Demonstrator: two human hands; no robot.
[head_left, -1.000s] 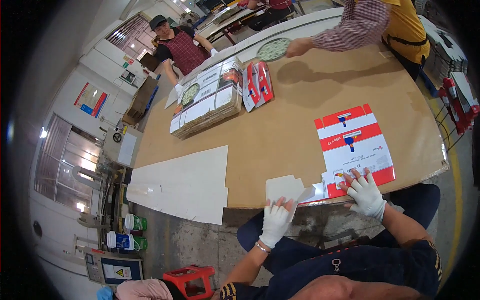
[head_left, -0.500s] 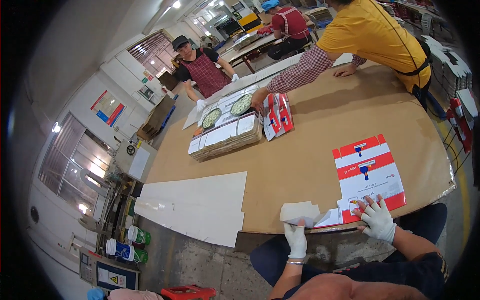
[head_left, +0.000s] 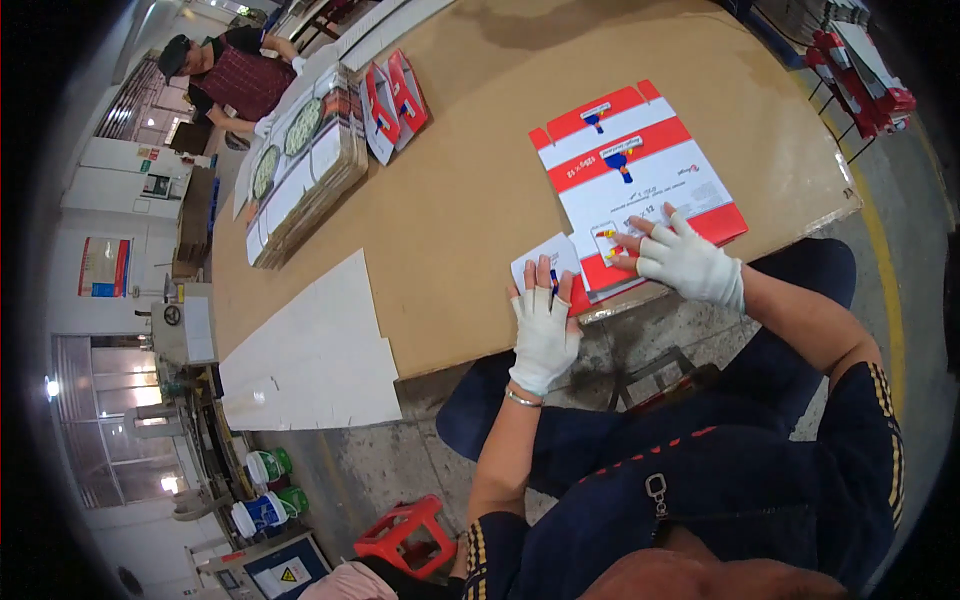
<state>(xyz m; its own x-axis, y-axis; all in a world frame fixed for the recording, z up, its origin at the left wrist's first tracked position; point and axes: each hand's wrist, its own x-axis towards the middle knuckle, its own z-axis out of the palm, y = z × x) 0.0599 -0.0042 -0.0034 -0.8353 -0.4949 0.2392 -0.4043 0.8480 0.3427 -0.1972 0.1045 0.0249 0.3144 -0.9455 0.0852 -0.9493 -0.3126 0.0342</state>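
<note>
A flat red and white printed cardboard carton blank [head_left: 690, 180] lies near the table's front edge. Fingerless white gloves cover both hands. My right hand [head_left: 692, 264] rests with spread fingers on the lower part of the blank. My left hand [head_left: 543, 338] lies, fingers outstretched, on a small white and red side panel [head_left: 533, 262] at the blank's left. That panel lies about level with the blank, printed face up; my fingers cover part of it.
A broad brown tabletop [head_left: 470, 170] carries a white card sheet [head_left: 320, 345], a tied stack of printed cartons [head_left: 310, 180] and folded red-white cartons [head_left: 398, 105]. A co-worker [head_left: 240, 80] stands beyond the stack. A red stool [head_left: 405, 535] and buckets [head_left: 262, 512] are on the floor.
The side panel, earlier raised with its plain back showing, now lies printed side up under my left fingers. My view has turned, and the person in yellow is out of it.
</note>
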